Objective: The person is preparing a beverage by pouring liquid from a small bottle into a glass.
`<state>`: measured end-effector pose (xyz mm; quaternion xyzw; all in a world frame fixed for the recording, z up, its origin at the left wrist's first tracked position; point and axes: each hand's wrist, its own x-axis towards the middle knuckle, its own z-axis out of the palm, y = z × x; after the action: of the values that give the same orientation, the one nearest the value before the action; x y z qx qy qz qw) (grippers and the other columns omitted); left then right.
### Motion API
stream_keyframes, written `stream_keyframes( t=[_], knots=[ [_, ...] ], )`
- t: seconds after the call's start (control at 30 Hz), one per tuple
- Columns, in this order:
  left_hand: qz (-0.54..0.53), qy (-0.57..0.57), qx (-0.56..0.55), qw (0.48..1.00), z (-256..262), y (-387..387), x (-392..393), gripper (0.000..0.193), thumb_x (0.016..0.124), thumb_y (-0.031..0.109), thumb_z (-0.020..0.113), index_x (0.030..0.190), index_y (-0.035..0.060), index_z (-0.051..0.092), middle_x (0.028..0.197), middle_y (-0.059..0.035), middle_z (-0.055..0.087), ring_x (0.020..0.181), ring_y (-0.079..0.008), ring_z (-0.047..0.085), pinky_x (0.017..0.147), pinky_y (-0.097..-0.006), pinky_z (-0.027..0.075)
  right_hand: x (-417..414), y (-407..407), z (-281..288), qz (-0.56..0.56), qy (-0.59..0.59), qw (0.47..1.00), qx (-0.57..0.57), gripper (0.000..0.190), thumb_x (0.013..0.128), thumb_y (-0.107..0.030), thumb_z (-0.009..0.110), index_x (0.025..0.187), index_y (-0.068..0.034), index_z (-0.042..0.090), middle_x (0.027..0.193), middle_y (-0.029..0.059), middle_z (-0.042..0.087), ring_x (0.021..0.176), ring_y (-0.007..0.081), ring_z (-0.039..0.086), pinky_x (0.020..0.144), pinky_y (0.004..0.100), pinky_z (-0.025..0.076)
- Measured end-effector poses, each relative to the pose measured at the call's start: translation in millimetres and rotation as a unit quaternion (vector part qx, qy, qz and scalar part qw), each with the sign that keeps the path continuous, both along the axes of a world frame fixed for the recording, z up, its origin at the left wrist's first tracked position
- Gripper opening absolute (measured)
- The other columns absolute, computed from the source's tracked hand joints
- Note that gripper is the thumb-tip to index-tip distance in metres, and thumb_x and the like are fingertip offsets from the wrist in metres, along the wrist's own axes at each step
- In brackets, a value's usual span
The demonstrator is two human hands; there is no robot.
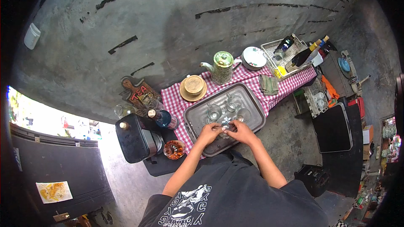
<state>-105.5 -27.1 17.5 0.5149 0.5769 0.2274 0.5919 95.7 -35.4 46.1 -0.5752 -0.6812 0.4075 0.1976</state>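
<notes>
My left hand point(208, 133) and my right hand point(242, 131) meet over the near part of a brown serving tray point(256, 97), their fingertips around the rim of a clear glass cup point(225, 134). The fingers partly hide this cup. Behind it on the tray stand more glass cups: one at left point(214, 111), one at the back point(234, 102) and one at right point(243, 115). The tray lies on a red-and-white checked cloth point(172, 94). Beyond its back edge are a green patterned teapot point(222, 69) and a wooden lid on a round wooden plate point(193, 85).
A black appliance point(134, 142), a blue bottle point(166, 120) and an amber glass vessel point(174, 149) stand left. Stacked plates point(254, 57), a folded green cloth point(269, 85) and a wire basket point(268, 52) with bottles are at back right. A concrete wall rises behind.
</notes>
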Motion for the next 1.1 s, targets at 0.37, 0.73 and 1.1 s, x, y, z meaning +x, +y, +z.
stream_keyframes(
  t=[0.37,0.73,1.1],
  knots=[
    [0.004,-0.012,-0.016,1.000,4.0,0.7,-0.5,0.049,0.084,0.031,0.075,0.114,-0.0065,0.065,0.095,-0.0132,0.070,0.085,-0.0163,0.064,0.078,-0.0286,0.050,-2.2,1.2,12.2,-0.008,0.003,0.999,-0.047,0.058,0.079,-0.034,0.076,0.116,0.007,0.060,0.101,0.0224,0.067,0.089,0.0291,0.067,0.079,0.0376,0.053],
    [0.000,-0.006,-0.009,1.000,8.0,0.3,-0.1,0.050,0.084,0.033,0.075,0.114,-0.0058,0.065,0.098,-0.0148,0.071,0.090,-0.0178,0.065,0.081,-0.0298,0.050,-0.3,0.4,6.3,-0.004,0.004,1.000,-0.026,0.060,0.079,-0.037,0.076,0.116,0.008,0.060,0.102,0.0235,0.067,0.092,0.0317,0.067,0.080,0.0381,0.053],
    [0.000,0.003,-0.008,1.000,9.2,-0.4,-0.7,0.049,0.085,0.032,0.074,0.116,-0.0047,0.065,0.099,-0.0150,0.070,0.090,-0.0183,0.065,0.081,-0.0301,0.050,-1.1,1.8,12.0,-0.004,0.012,0.999,-0.037,0.058,0.079,-0.034,0.076,0.115,0.008,0.060,0.099,0.0227,0.067,0.090,0.0297,0.067,0.079,0.0372,0.052]
  ],
)
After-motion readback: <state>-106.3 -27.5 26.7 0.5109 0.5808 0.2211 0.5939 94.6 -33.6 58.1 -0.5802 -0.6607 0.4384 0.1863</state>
